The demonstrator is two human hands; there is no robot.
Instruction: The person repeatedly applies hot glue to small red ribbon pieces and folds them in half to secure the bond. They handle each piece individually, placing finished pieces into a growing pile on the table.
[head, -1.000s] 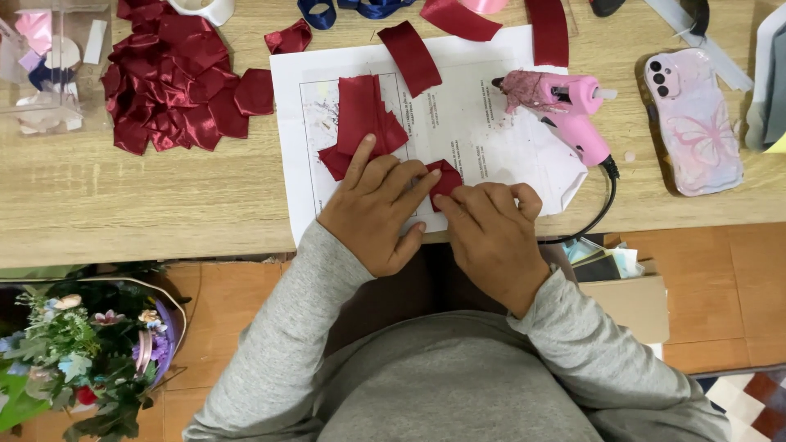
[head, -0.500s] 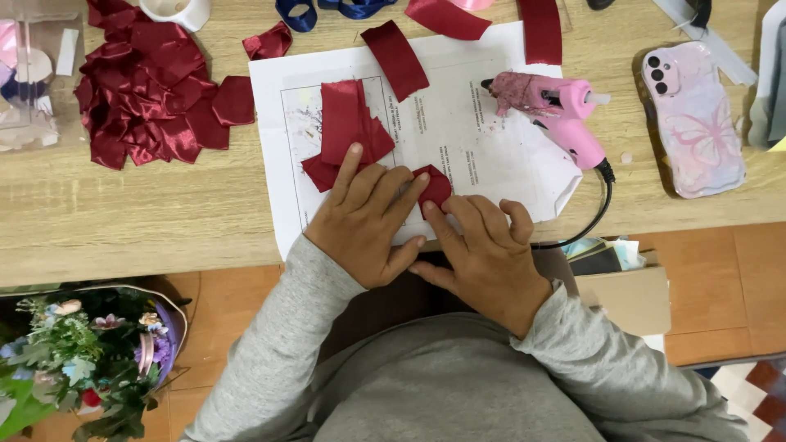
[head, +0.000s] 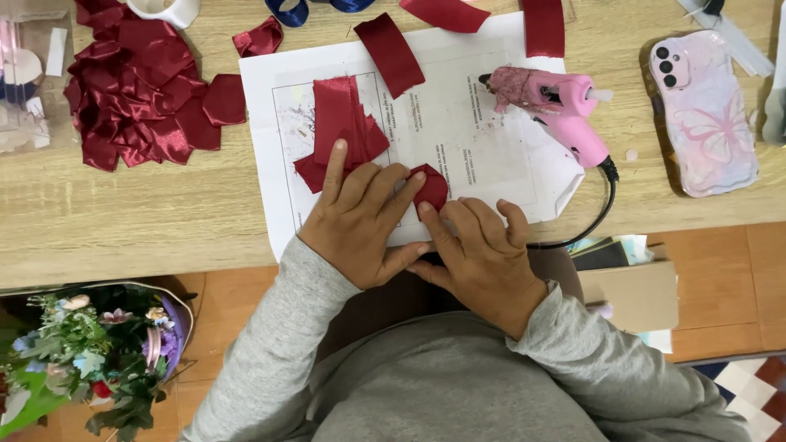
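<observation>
A small folded piece of dark red ribbon [head: 431,185] lies on a white printed sheet [head: 458,123] on the wooden table. My left hand [head: 360,217] lies flat beside it, fingers spread, fingertips pressing its left edge. My right hand [head: 483,254] is next to it, its index fingertip pressing the ribbon piece from below. Just above my left hand lies a small stack of red ribbon strips [head: 340,127].
A pink glue gun [head: 553,98] with a black cord lies on the sheet's right side. A heap of folded red ribbon petals [head: 139,98] is at left. A phone in a pink case [head: 704,110] lies at right. A flower bouquet [head: 90,344] stands on the floor.
Both hands have flattened and spread over the ribbon piece; the view has shifted slightly, and the ribbon piece now shows more between the fingertips.
</observation>
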